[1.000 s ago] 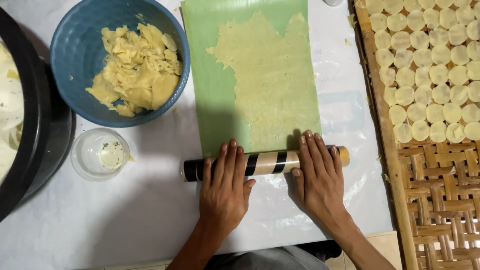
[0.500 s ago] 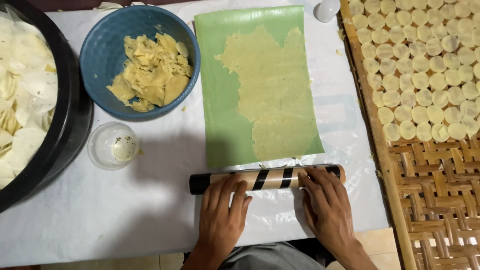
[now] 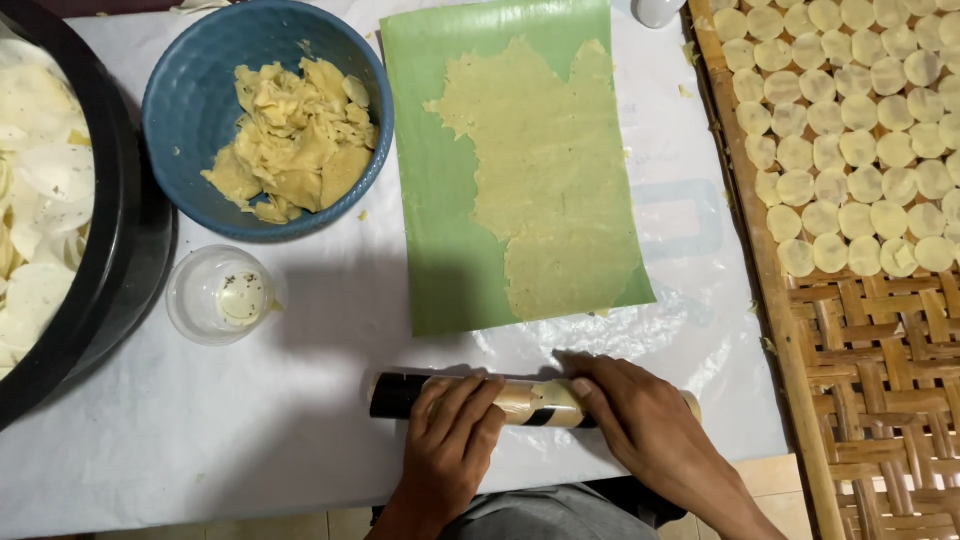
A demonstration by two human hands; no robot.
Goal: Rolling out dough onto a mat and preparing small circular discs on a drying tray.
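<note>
Green sheet [image 3: 440,200] edge clear, hands [image 3: 450,440] on roller [image 3: 520,400]

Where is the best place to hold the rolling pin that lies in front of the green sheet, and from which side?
Grip the rolling pin on its straight body near both ends, coming from above on the near side. It lies flat and crosswise on the white cover, so palms can press down evenly, as the left hand and right hand rest now.
</note>
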